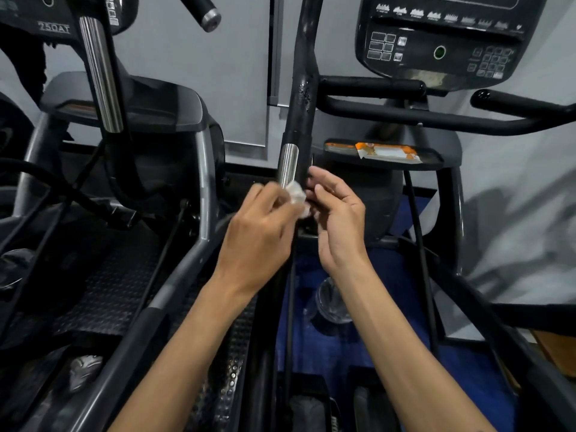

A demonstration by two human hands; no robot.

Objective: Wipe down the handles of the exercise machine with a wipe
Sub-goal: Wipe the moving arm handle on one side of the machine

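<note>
A black upright handle (pixel 301 98) of the exercise machine rises in the middle, with a shiny metal sensor strip (pixel 288 163) on its lower part. A crumpled white wipe (pixel 297 198) is pressed against the handle just below that strip. My left hand (pixel 260 235) pinches the wipe from the left. Opposite it, my right hand (pixel 338 222) is on the right of the handle with fingers curled, its fingertips touching the wipe and the handle.
The machine's console (pixel 442 39) is at the upper right above black fixed handlebars (pixel 405 115). An orange and white packet (pixel 386 151) lies on its tray. A second machine with its own metal-strip handle (pixel 101 76) stands to the left. A clear plastic bottle (pixel 332 302) lies below on blue floor.
</note>
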